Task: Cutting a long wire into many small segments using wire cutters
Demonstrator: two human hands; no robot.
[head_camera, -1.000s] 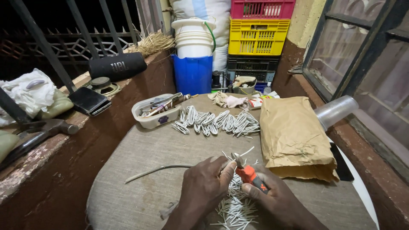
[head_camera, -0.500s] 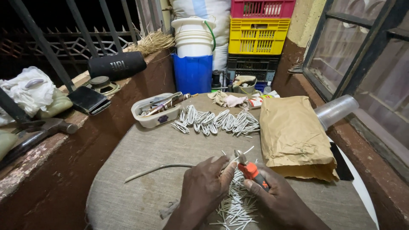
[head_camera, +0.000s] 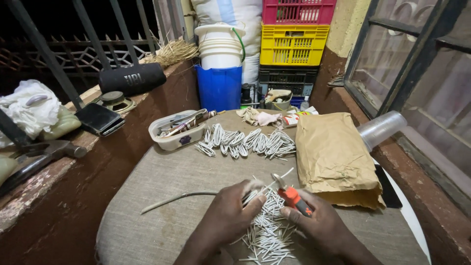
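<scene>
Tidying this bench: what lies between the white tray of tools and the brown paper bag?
In the head view, a row of bent white wire loops lies on the cloth between the tray and the paper bag.

Harsh light from the camera side; darkness beyond the railing; wide-angle bending at edges; sharp focus, slight grain.

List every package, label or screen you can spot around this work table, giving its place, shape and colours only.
Brown paper bag: right of the hands, flat, creased, top folded over.
Small carton: far edge of the table, red and white, lying flat.
Phone: on the left ledge, dark rectangle, screen off.
Cylinder speaker: on the ledge behind the phone, black, with a printed logo.
</scene>
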